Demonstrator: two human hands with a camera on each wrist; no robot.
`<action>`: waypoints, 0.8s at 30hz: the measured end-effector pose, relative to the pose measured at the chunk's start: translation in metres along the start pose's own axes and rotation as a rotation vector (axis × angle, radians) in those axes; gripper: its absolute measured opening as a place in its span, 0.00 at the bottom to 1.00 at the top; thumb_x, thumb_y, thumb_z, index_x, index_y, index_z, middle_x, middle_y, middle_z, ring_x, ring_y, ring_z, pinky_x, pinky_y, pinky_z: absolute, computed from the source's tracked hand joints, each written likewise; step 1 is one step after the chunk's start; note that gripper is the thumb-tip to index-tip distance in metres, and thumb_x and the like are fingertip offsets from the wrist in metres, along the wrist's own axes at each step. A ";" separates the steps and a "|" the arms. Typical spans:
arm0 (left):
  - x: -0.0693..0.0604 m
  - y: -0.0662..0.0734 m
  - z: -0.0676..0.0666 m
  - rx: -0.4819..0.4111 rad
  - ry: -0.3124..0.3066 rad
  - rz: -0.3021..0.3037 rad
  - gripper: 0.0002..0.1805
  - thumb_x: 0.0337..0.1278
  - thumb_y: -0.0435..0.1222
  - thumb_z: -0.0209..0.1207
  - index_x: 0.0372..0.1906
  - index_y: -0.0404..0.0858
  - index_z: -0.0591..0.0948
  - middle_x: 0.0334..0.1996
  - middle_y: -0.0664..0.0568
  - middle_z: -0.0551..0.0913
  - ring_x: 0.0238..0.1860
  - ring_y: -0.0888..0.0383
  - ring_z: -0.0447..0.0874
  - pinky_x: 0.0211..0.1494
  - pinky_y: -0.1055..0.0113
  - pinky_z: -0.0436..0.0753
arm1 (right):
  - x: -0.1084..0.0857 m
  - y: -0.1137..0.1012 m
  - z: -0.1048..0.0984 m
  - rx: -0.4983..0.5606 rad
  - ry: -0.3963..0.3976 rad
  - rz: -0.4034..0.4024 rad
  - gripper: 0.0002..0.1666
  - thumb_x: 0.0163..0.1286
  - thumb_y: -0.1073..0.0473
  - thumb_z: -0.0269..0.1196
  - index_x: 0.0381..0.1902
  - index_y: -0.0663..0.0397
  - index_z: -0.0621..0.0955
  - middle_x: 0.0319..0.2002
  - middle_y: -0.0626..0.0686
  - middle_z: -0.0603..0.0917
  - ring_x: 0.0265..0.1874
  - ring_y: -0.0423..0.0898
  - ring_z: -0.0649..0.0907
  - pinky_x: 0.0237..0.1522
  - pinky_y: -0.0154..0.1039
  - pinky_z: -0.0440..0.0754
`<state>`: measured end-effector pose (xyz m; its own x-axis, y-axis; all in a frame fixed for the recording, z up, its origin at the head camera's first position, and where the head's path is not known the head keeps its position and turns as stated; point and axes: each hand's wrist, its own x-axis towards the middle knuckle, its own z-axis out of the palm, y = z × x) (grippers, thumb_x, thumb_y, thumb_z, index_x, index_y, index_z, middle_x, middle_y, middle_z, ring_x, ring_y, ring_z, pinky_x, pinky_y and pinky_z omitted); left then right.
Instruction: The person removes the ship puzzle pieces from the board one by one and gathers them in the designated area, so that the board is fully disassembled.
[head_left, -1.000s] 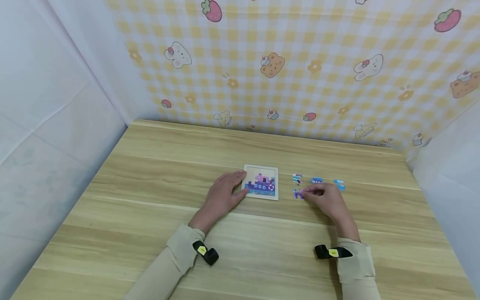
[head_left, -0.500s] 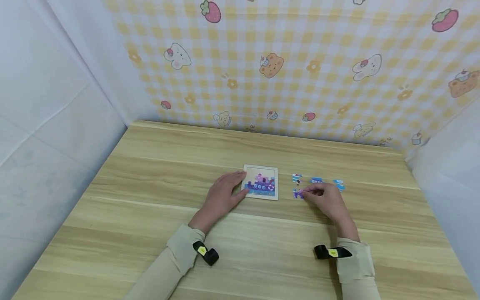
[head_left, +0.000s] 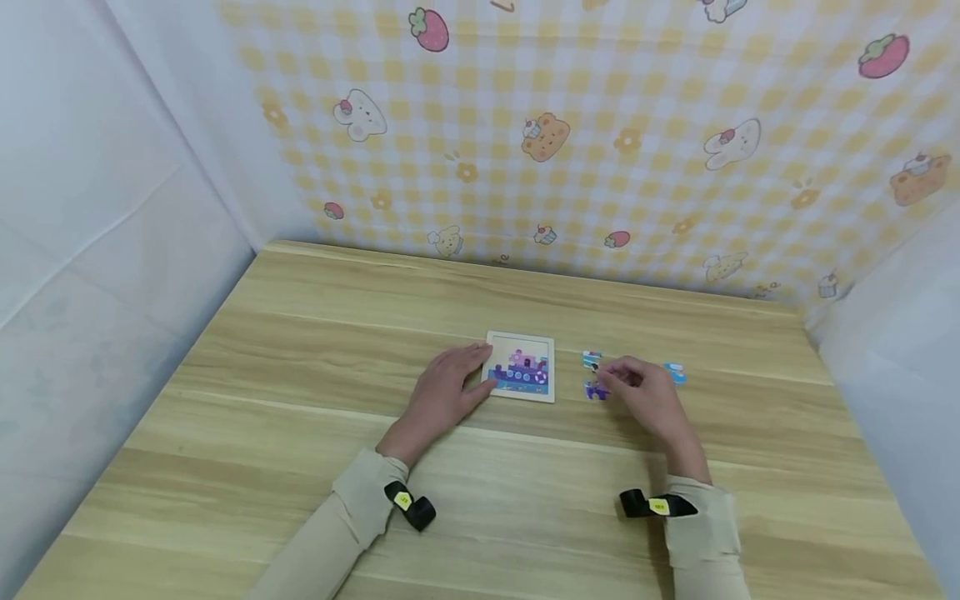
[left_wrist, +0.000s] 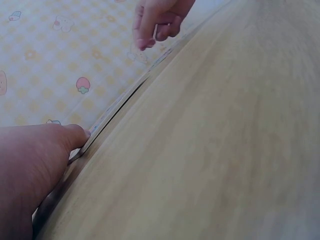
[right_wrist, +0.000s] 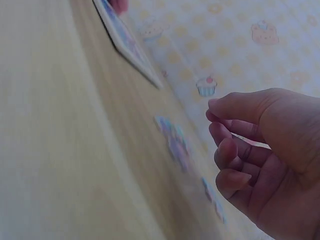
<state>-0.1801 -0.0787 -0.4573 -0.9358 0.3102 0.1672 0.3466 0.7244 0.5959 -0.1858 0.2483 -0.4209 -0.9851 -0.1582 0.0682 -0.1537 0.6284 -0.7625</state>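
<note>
A square puzzle tray (head_left: 521,335), pale-rimmed and showing a pink and purple boat, lies mid-table. My left hand (head_left: 444,392) rests on its left rim, thumb and fingers spread along the edge. In the right wrist view, my right hand (right_wrist: 270,155) is raised above the table with thumb and index tips together and the other fingers curled; nothing shows between them. Below its fingertips lies a purple puzzle piece (head_left: 596,391). Behind that one is a striped piece (head_left: 592,357), and a blue piece (head_left: 675,373) lies farther right. The hand may hide another piece.
The wood-grain table (head_left: 300,333) ends at a yellow checked curtain (head_left: 480,183) behind. White sheets (head_left: 112,250) hang at the left and right sides. Each wrist wears a black strapped camera.
My right hand has lifted off the purple piece, which stays on the table, and now covers the blue piece at the middle back. The left hand keeps its place on the tray.
</note>
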 end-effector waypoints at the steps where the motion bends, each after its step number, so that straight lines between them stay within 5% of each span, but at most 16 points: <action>1: 0.000 0.000 -0.001 0.001 0.001 -0.001 0.33 0.73 0.50 0.60 0.75 0.41 0.72 0.73 0.49 0.73 0.76 0.50 0.67 0.82 0.56 0.57 | 0.003 -0.005 0.003 0.005 -0.001 -0.009 0.11 0.75 0.57 0.66 0.43 0.60 0.88 0.30 0.55 0.84 0.26 0.42 0.76 0.24 0.31 0.75; 12: -0.002 0.003 0.000 0.008 -0.009 0.014 0.33 0.73 0.50 0.60 0.75 0.39 0.72 0.74 0.48 0.72 0.75 0.50 0.68 0.82 0.54 0.58 | 0.036 -0.054 0.050 -0.025 -0.169 -0.055 0.18 0.74 0.63 0.65 0.58 0.66 0.84 0.44 0.60 0.86 0.34 0.48 0.81 0.32 0.37 0.80; 17: -0.002 0.003 0.002 0.034 -0.019 0.010 0.33 0.73 0.51 0.60 0.75 0.40 0.72 0.74 0.50 0.72 0.75 0.51 0.68 0.81 0.54 0.59 | 0.046 -0.064 0.067 -0.091 -0.254 -0.026 0.26 0.72 0.60 0.68 0.65 0.65 0.80 0.47 0.60 0.84 0.38 0.50 0.82 0.36 0.38 0.82; 24: -0.001 0.003 0.001 0.034 -0.002 0.006 0.33 0.73 0.51 0.60 0.75 0.40 0.73 0.73 0.50 0.73 0.75 0.52 0.68 0.82 0.56 0.58 | 0.053 -0.071 0.077 -0.171 -0.276 0.007 0.27 0.71 0.59 0.70 0.64 0.65 0.81 0.44 0.59 0.82 0.39 0.51 0.80 0.38 0.40 0.81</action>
<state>-0.1784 -0.0767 -0.4564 -0.9335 0.3162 0.1689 0.3544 0.7432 0.5675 -0.2212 0.1371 -0.4126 -0.9315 -0.3390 -0.1316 -0.1806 0.7453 -0.6418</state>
